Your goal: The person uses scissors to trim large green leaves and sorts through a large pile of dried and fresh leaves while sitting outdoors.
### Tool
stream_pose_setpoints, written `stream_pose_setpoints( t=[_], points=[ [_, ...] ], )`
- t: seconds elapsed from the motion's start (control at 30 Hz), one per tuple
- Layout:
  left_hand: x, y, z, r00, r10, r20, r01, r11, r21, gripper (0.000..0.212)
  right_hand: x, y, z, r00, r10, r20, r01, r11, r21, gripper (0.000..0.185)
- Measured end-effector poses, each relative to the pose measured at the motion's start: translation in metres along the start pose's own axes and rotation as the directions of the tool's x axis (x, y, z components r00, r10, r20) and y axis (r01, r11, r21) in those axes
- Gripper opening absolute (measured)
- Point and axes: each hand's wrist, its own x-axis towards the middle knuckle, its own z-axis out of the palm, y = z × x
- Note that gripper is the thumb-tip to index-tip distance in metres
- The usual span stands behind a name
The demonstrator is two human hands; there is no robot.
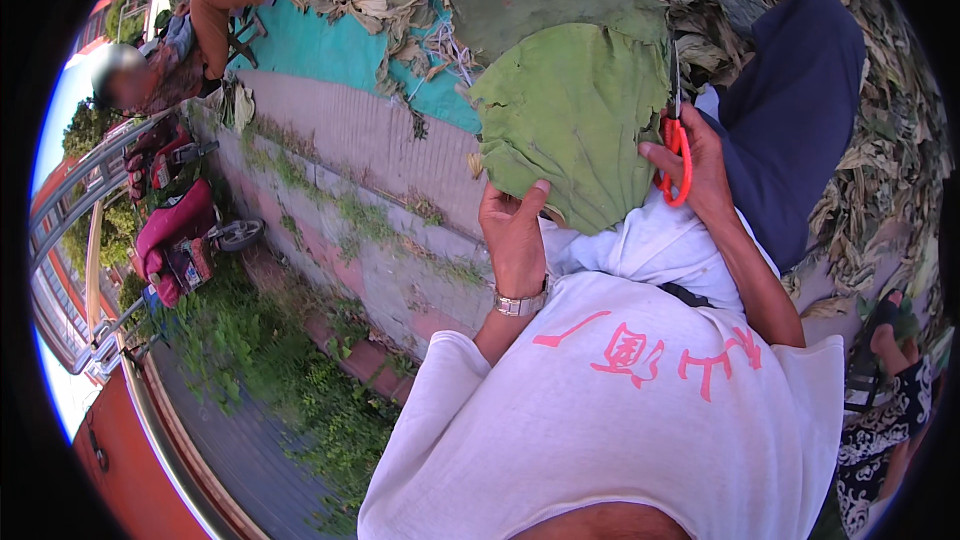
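Note:
A large light-green leaf [570, 120], which looks like a lotus leaf, is spread above my lap with veins showing and a few torn spots along its edge. My left hand [516, 236], with a metal-banded watch [520, 304] at the wrist, pinches its lower left edge under the thumb. In my right hand [703, 157] is a pair of red-handled scissors [677, 157], blades pointing away from me along the leaf's right edge. My right thumb rests at that edge too. Beyond it lies a darker green leaf [547, 4], partly covered by the light one. White cloth [637, 244] covers my lap.
Dried leaves [877, 195] are heaped to the right and ahead. A green sheet [322, 45] lies on the pavement, with white strings [450, 49] on it. Another person [161, 60] sits at the far left near parked vehicles [180, 240]. Someone's patterned clothing [877, 435] shows lower right.

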Motion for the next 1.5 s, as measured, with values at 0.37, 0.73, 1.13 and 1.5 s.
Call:
stream_pose_setpoints(
  t=[0.37, 0.73, 1.13, 1.5],
  points=[
    [-0.038, 0.009, 0.002, 0.812, 0.556, 0.177, -0.573, 0.7, 0.426, 0.037, -0.001, 0.002, -0.004, 1.0, -0.007, 0.006, 0.007, 1.0, -0.016, 0.03],
    [-0.025, 0.039, 0.017, 0.434, 0.624, 0.65, -0.898, 0.357, 0.257, 0.031, 0.003, -0.007, 0.001, 0.976, -0.214, -0.029, 0.208, 0.966, -0.151, 0.027],
    [0.039, 0.025, 0.045, 0.883, 0.234, 0.407, -0.353, 0.902, 0.248, 0.048, 0.013, 0.019, -0.003, 0.997, -0.021, -0.072, 0.031, 0.988, 0.149, 0.032],
    [0.042, 0.013, 0.043, 0.903, 0.299, 0.31, -0.384, 0.885, 0.264, 0.046, 0.013, -0.031, -0.049, 0.948, -0.066, -0.312, 0.084, 0.996, 0.042, 0.033]
  ],
)
